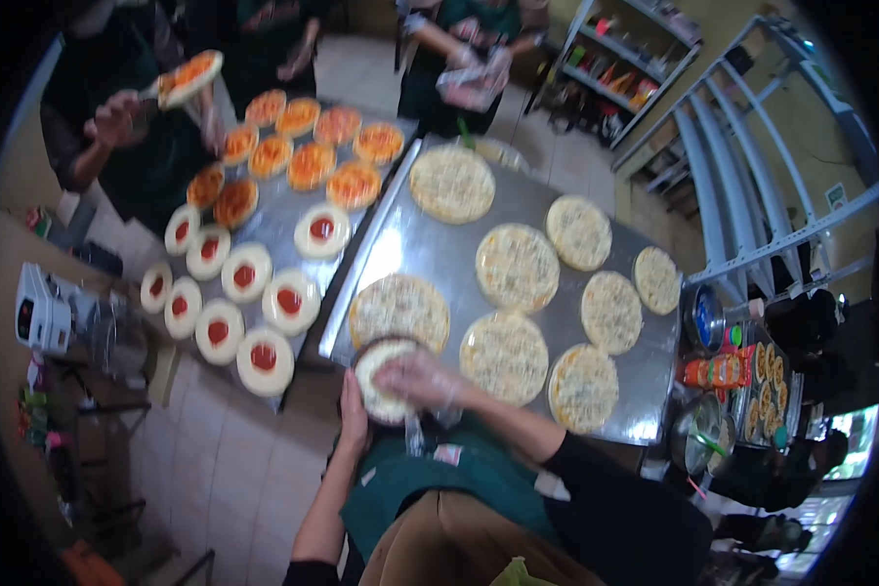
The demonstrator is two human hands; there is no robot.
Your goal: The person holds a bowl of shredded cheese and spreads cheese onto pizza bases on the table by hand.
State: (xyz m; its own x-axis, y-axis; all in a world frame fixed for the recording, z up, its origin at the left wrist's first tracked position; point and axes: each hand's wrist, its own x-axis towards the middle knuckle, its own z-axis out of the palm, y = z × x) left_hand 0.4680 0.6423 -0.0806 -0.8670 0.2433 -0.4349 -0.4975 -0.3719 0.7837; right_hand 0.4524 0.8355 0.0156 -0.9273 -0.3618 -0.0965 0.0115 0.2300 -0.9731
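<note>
Red-centred rounds: the pale dough rounds [265, 360] are lying on the near half of the left surface [278, 234]; they are looking soft and would probably be sagging if pinched at one edge, so a broad hold from below is suiting them.
Left hand: the left hand [355, 415] is holding the bowl, palm and fingers lying along its left wall.
Bowl: the bowl [389, 341] is sitting at the near edge of the right surface [361, 256], by its near left corner and close to the person's apron [415, 481]; whether it is resting on the edge or hanging in the hold, I cannot tell. It is probably being light to moderate in weight and firm-walled; the wall, just below the rim, is offering the surest hold.
White topping: the topping [368, 373] is filling much of the bowl; it is looking loose and soft, so a gentle, cupped pinch is suiting it better than a squeeze.
Right hand: the right hand [415, 379], seemingly gloved, is resting over the topping; blur is hiding its fingertips, so I cannot tell whether they are spread or pinching.
Topped rounds: the topped rounds [503, 358] are lying flat from the left edge to the far right corner; they are probably being floppy, with toppings that would be sliding if tilted, so two hands underneath are suiting them.
</note>
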